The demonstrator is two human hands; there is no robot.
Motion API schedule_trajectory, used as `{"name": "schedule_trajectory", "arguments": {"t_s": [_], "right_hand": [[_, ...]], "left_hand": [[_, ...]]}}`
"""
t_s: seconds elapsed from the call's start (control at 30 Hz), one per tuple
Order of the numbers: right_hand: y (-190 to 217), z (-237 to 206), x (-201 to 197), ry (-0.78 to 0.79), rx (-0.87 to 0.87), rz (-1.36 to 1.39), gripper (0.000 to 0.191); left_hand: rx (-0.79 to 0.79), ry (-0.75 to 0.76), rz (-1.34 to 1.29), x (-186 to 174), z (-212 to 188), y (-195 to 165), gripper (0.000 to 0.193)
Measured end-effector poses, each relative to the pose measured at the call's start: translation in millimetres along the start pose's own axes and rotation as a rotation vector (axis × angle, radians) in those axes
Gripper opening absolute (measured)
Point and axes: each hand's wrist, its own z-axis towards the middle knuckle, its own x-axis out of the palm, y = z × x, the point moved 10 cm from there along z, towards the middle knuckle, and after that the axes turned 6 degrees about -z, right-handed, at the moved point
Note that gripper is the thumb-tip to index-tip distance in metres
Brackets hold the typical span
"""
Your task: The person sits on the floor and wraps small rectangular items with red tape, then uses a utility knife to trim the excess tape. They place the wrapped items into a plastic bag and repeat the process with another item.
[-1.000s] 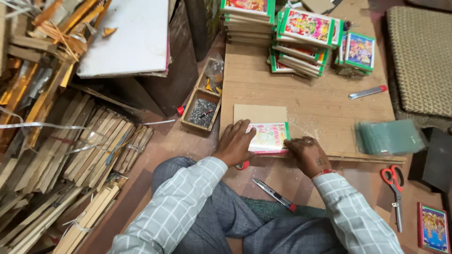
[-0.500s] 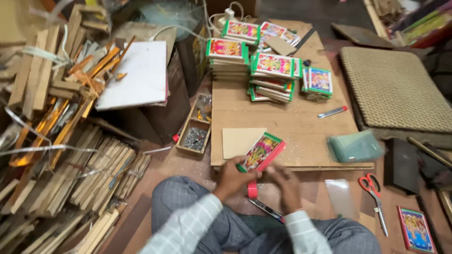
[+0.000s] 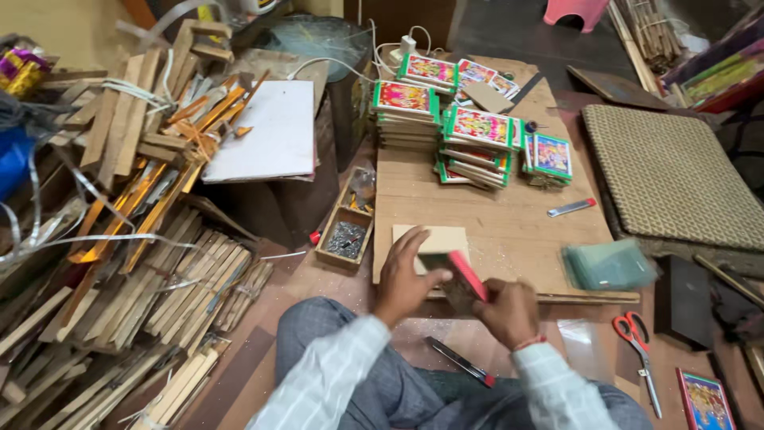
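Looking down through the head camera, I see both hands meeting at the near edge of the low wooden surface (image 3: 493, 231). My left hand (image 3: 406, 283) and right hand (image 3: 503, 312) are each closed on the small framed picture (image 3: 455, 275), which is tilted up on edge between them, its back toward me and a red border showing along its right side; motion blur hides the finer detail. The left grip wraps the left edge with the thumb across the back, while the right grip pinches the lower right corner. Just behind the frame a plain cardboard sheet (image 3: 434, 237) lies flat on the surface.

I judge the frame light, stiff and flat; if it is glazed it is fragile, so it is best held by opposite edges rather than pressed on the face.

Farther back stand stacks of colourful framed pictures (image 3: 477, 135). A small tray of nails (image 3: 344, 237) sits just left of the surface, a pile of wooden strips (image 3: 151, 279) farther left, and red-handled scissors (image 3: 637, 338) on the floor to the right.
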Motion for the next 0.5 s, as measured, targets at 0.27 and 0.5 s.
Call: {"name": "schedule_trajectory", "arguments": {"t_s": [0.27,0.5], "right_hand": [[62.8,56.6,1.0,0.104,-0.318,-0.555,0.021],[82.7,56.1,3.4,-0.168,-0.51,-0.401,0.05]], "left_hand": [[-0.276,0.166,-0.578,21.5,18.7,76.3,0.029],[-0.419,0.013,-0.804,41.7,11.2,133.6,0.016]]}}
